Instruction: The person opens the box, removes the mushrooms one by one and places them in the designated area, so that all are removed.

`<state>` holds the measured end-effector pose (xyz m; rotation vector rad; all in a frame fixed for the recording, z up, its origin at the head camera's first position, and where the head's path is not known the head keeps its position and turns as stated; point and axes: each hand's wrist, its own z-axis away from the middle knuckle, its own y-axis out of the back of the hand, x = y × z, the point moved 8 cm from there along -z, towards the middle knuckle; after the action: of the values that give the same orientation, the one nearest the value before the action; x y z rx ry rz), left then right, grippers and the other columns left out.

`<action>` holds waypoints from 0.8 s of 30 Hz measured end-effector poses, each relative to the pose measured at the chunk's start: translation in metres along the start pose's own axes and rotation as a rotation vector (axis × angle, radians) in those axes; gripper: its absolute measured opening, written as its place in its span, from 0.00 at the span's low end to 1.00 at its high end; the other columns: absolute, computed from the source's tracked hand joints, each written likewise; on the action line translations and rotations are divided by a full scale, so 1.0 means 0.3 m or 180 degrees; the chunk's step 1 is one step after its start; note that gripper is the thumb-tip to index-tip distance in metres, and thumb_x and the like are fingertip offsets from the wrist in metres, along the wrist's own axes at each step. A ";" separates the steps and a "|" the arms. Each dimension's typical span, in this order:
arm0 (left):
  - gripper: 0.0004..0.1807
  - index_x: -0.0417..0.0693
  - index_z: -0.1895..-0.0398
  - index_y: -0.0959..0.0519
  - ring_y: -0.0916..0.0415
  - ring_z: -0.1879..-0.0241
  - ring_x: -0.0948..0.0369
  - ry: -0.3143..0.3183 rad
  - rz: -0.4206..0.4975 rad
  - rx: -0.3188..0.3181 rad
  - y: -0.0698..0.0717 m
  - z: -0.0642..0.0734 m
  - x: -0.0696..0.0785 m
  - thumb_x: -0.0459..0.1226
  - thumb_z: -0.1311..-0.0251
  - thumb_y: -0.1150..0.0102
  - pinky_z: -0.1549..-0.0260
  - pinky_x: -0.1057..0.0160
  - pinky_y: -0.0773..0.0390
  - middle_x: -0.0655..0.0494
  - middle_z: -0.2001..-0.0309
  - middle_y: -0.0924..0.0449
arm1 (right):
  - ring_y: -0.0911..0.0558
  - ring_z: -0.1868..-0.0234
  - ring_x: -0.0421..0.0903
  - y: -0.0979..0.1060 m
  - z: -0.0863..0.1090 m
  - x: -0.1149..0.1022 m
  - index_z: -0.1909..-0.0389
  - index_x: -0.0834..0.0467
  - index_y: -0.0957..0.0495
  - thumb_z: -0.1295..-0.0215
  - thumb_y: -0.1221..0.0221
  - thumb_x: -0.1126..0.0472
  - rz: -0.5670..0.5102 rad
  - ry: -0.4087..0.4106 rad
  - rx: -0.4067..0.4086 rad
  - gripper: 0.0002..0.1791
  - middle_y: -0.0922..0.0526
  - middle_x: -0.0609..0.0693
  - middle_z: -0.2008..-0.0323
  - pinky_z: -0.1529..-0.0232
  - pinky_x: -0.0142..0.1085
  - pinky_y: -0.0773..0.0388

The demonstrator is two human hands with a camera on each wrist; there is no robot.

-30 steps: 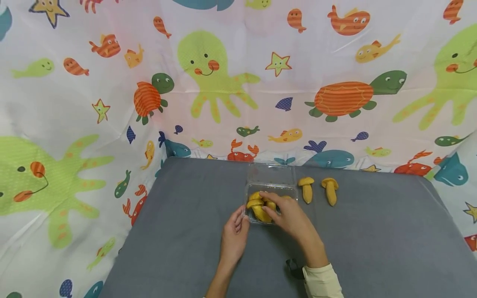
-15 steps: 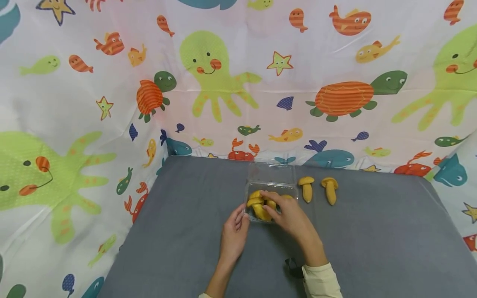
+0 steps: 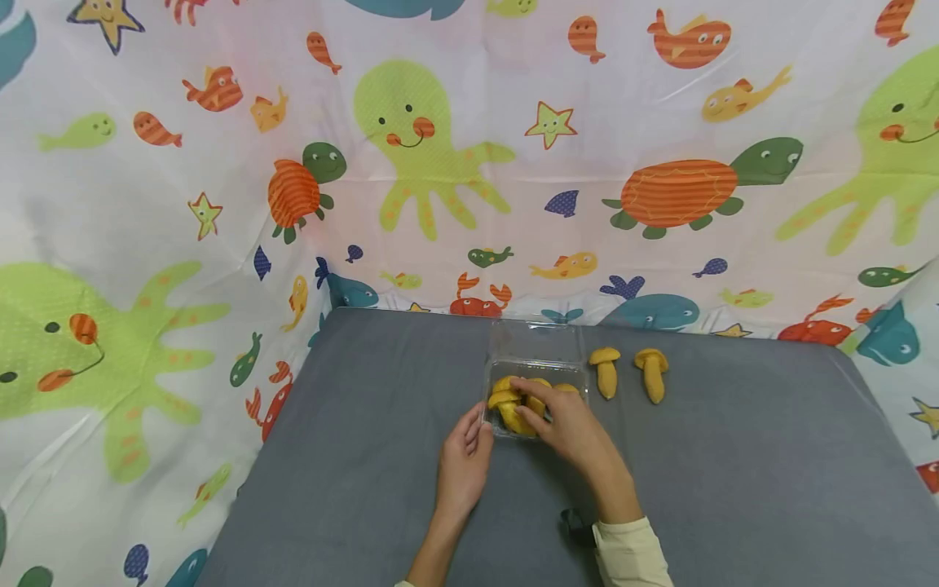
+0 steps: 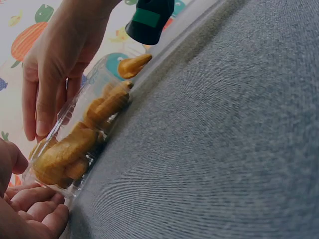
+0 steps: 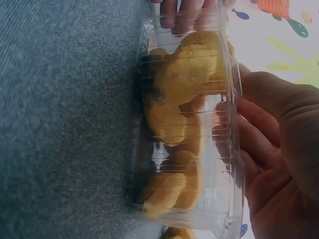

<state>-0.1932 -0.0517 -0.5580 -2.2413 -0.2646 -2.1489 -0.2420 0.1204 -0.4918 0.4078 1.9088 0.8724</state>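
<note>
A clear plastic clamshell container (image 3: 535, 370) lies on the grey table with its lid folded back. Several yellow-brown mushrooms (image 4: 62, 158) are bunched inside it. My left hand (image 3: 462, 466) grips the container's near left corner, fingers curled at its end wall and thumb beside them. From the right, my right hand (image 3: 575, 428) reaches over the rim, with thumb and index finger around a mushroom (image 3: 504, 398) at the container's left side. Through the clear wall, the right wrist view shows this hand's fingers (image 5: 259, 124) behind the mushrooms; the contact with the mushroom is partly hidden.
Two more mushrooms, one closer (image 3: 606, 373) and one farther right (image 3: 652, 375), lie beside the container. A dark strapped device (image 3: 575, 523) is at the right wrist. A curtain (image 3: 440, 277) printed with sea animals borders the table's back and sides.
Both hands keep nearly the same positions at the container and mushrooms. Only a slight shift of the head view shows.
</note>
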 end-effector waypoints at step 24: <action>0.23 0.44 0.28 0.24 0.23 0.32 0.51 0.0021 0.0097 0.0069 -0.002 0.007 0.001 0.36 0.22 0.40 0.37 0.53 0.21 0.49 0.31 0.22 | 0.25 0.74 0.36 -0.042 -0.016 0.004 0.34 0.52 0.17 0.28 0.31 0.59 0.0122 -0.0001 0.0006 0.23 0.11 0.48 0.55 0.69 0.34 0.23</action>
<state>-0.1912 -0.0509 -0.5579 -2.2115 -0.2509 -2.1277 -0.2456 0.1104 -0.5004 0.4470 1.9072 0.8955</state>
